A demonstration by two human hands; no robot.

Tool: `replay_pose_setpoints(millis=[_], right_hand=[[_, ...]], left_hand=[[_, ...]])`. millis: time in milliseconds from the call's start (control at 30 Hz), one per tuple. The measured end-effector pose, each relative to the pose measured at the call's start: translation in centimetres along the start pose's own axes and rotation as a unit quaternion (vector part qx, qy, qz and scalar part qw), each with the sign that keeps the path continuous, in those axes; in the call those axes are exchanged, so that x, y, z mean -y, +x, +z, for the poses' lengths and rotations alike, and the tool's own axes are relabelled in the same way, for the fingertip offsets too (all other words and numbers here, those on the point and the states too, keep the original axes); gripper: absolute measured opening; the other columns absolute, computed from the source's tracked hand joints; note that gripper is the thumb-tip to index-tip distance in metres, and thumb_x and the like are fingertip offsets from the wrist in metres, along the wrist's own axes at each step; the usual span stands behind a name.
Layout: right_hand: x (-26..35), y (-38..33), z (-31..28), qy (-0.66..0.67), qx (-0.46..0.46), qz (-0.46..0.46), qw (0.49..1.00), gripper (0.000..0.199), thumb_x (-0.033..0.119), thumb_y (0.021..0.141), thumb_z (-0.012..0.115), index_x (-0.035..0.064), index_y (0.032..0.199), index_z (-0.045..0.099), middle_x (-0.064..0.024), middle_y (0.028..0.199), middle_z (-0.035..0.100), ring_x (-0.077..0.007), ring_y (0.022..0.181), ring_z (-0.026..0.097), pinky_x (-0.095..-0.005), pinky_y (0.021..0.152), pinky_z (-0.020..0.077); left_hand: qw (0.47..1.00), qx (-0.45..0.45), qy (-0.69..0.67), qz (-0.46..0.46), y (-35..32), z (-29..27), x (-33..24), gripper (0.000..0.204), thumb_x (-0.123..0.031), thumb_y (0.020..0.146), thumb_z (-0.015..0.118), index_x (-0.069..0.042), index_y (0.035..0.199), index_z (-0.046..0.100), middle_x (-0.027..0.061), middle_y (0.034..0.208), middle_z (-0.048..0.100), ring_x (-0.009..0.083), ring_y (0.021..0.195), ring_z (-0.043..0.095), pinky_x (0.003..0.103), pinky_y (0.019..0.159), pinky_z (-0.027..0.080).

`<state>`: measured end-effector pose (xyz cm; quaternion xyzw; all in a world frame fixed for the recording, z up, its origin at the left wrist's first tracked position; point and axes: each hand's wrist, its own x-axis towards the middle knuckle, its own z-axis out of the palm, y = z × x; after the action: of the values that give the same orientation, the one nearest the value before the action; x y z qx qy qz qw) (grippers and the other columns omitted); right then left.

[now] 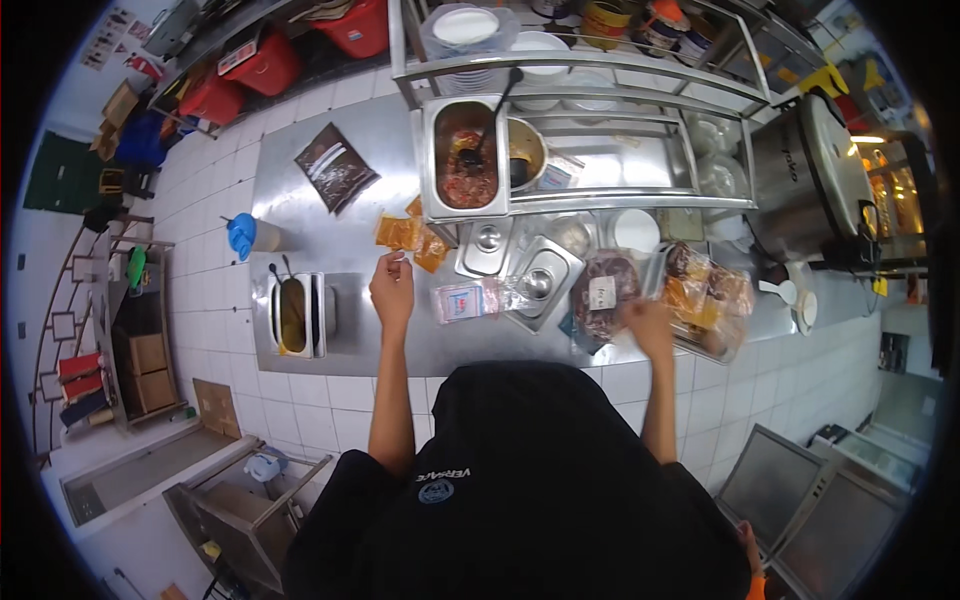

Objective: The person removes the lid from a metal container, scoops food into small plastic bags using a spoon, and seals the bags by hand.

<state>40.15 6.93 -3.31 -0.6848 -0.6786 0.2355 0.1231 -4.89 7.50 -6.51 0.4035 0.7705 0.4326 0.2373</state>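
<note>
My left hand (392,288) lies on the steel counter (350,215), fingers pinched on a small pale thing next to several orange sauce packets (408,235). A clear bag with a pink label (462,300) lies just right of that hand. My right hand (648,322) is blurred at the counter's front, touching a clear bag of dark meat (603,295); whether it grips the bag is unclear. More bagged food (705,295) sits in a tray to its right.
A steel pan of red sauce with a ladle (466,155) sits under a wire shelf of bowls (540,45). Steel lids (535,280), a small pan of brown liquid (292,315), a dark pouch (335,165), a blue-capped cup (243,233) and a big steel pot (810,175) surround the work area.
</note>
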Motion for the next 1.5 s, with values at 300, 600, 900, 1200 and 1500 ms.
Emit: replay_pose_setpoints(millis=[300, 600, 900, 1200, 1500], right_hand=[[4.5, -3.8, 5.8, 0.000, -0.042, 0.193, 0.980, 0.052, 0.043, 0.082, 0.075, -0.0016, 0.104, 0.060, -0.0231, 0.092, 0.067, -0.0414, 0.089, 0.066, -0.0481, 0.081, 0.0507], [0.9, -1.0, 2.2, -0.061, -0.245, 0.095, 0.963, 0.054, 0.030, 0.086, 0.074, -0.0052, 0.123, 0.056, -0.0281, 0.104, 0.061, -0.0435, 0.102, 0.059, -0.0480, 0.087, 0.0462], [3.0, -1.8, -4.0, 0.173, -0.198, 0.013, 0.965, 0.024, 0.022, 0.097, 0.059, -0.0003, 0.094, 0.068, -0.0125, 0.083, 0.064, -0.0231, 0.075, 0.059, -0.0332, 0.072, 0.0463], [-0.6, 3.4, -5.7, 0.473, -0.189, 0.095, 0.855, 0.031, 0.028, 0.105, 0.050, 0.0009, 0.114, 0.060, -0.0068, 0.124, 0.060, -0.0167, 0.105, 0.058, -0.0298, 0.088, 0.0490], [-1.4, 8.3, -2.1, 0.578, -0.227, 0.089, 0.779, 0.028, 0.024, 0.103, 0.053, 0.0031, 0.122, 0.055, -0.0091, 0.126, 0.057, -0.0213, 0.114, 0.057, -0.0370, 0.095, 0.0505]], left_hand=[[0.830, 0.541, 0.060, 0.121, -8.8, 9.6, -5.1, 0.040, -0.029, 0.086, 0.074, 0.000, 0.114, 0.066, 0.0154, 0.080, 0.071, 0.0259, 0.076, 0.071, 0.035, 0.069, 0.055], [0.824, 0.486, 0.192, 0.218, -16.4, 17.1, -7.6, 0.069, -0.029, 0.075, 0.083, 0.009, 0.119, 0.045, 0.0287, 0.116, 0.049, 0.0453, 0.093, 0.065, 0.047, 0.077, 0.057], [0.833, 0.449, 0.202, 0.251, -16.1, 17.4, -7.7, 0.089, -0.041, 0.071, 0.085, 0.010, 0.128, 0.039, 0.0271, 0.115, 0.048, 0.0404, 0.083, 0.068, 0.044, 0.067, 0.057], [0.810, 0.449, 0.269, 0.264, -17.5, 21.7, -6.9, 0.080, -0.048, 0.082, 0.073, 0.011, 0.127, 0.042, 0.0228, 0.106, 0.057, 0.0361, 0.084, 0.069, 0.044, 0.067, 0.057], [0.847, 0.429, 0.126, 0.288, -17.0, 19.7, -4.8, 0.029, -0.010, 0.085, 0.065, 0.005, 0.107, 0.054, 0.0251, 0.100, 0.061, 0.0422, 0.091, 0.064, 0.050, 0.078, 0.052]])
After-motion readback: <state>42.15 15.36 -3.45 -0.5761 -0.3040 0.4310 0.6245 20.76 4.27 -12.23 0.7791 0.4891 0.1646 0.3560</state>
